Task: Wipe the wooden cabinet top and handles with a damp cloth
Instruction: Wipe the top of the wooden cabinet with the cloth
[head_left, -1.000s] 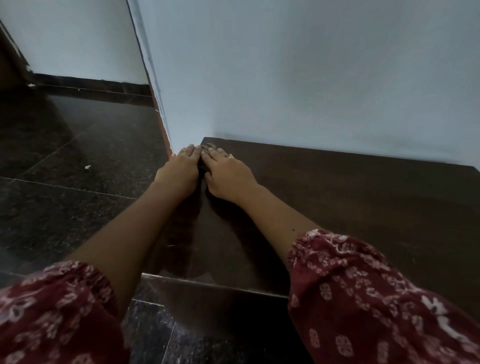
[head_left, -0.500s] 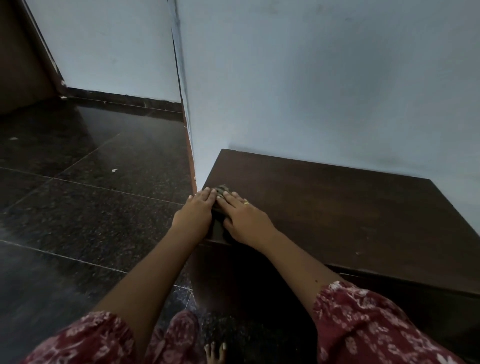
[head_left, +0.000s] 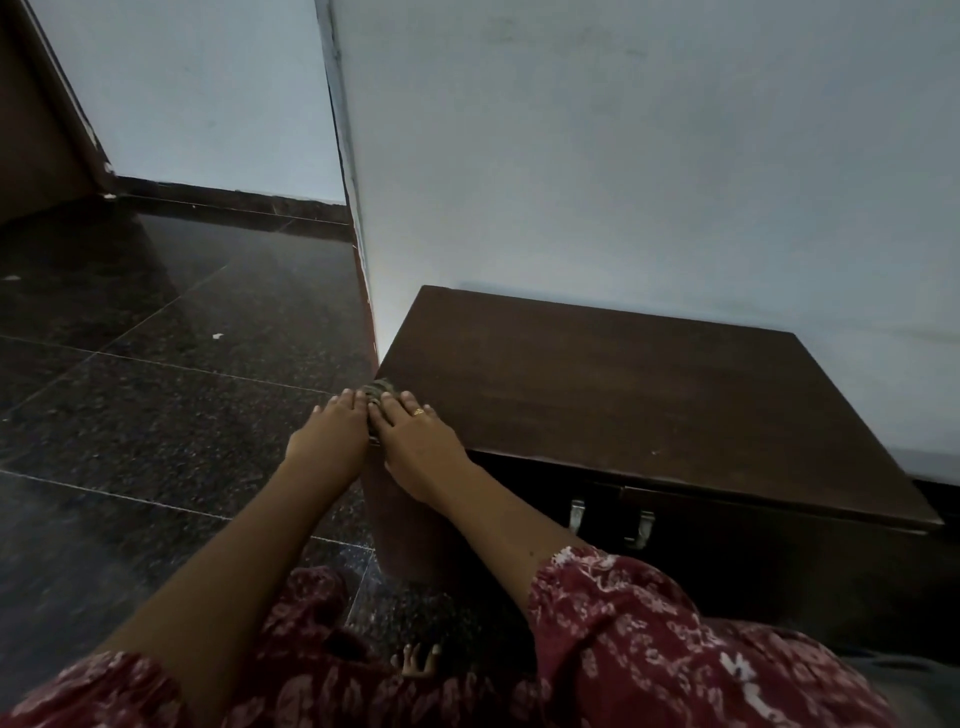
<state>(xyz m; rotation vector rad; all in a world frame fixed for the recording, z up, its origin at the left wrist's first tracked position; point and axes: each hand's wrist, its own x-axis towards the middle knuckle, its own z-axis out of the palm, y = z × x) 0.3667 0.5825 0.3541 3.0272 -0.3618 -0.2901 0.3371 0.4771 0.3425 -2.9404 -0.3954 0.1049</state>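
Wooden cabinet top (head_left: 623, 395): dark brown slab, set against the pale wall (head_left: 623, 156), occupying the frame from centre toward 3 o'clock.

Cloth (head_left: 378, 391): small bunched greyish wad at the top's near left corner, at 9 o'clock of the slab; mostly covered by the hands.

Left hand (head_left: 330, 434): palm down, fingers pressed together and extended, tips touching the cloth from its 8 o'clock side, hand overhanging the cabinet's left edge.

Right hand (head_left: 415, 441): palm down, fingers close together, laid flat over the cloth; gold ring (head_left: 418, 412) on one finger.

Handles (head_left: 576, 514): two pale metal pulls on the shadowed front, at 6 o'clock of the top, untouched.

Sleeves (head_left: 649, 623): dark red, white floral print.

Floor (head_left: 156, 415): dark speckled polished tile, toward 9 o'clock.

Bare toes (head_left: 415, 662): visible near 6 o'clock.
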